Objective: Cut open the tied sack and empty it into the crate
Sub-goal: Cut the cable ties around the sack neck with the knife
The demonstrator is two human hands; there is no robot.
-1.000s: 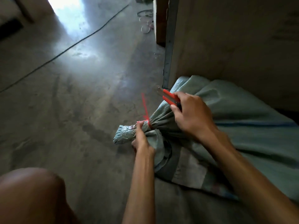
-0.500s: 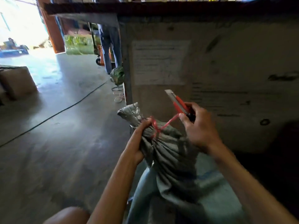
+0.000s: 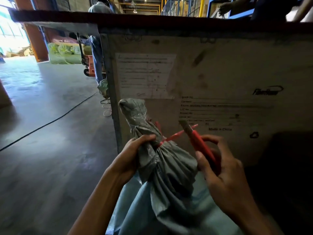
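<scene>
A: Left hand (image 3: 133,155) is clamping round the neck of the sack (image 3: 169,175), fingers fully wrapped, and it's now holding that neck upright where a second ago it was lying low on the floor.

B: So the knot's being presented for the cut. The red tie (image 3: 171,137) is cinching just above those fingers, one tail stretching rightward.

A: The sack's looking grey-green, pleated tight, its twisted top poking up above the left hand.

B: Right hand (image 3: 220,172) is curled snug around the red knife (image 3: 201,146), blade touching that tail. Crate (image 3: 220,73) is looming just beyond both hands.
</scene>
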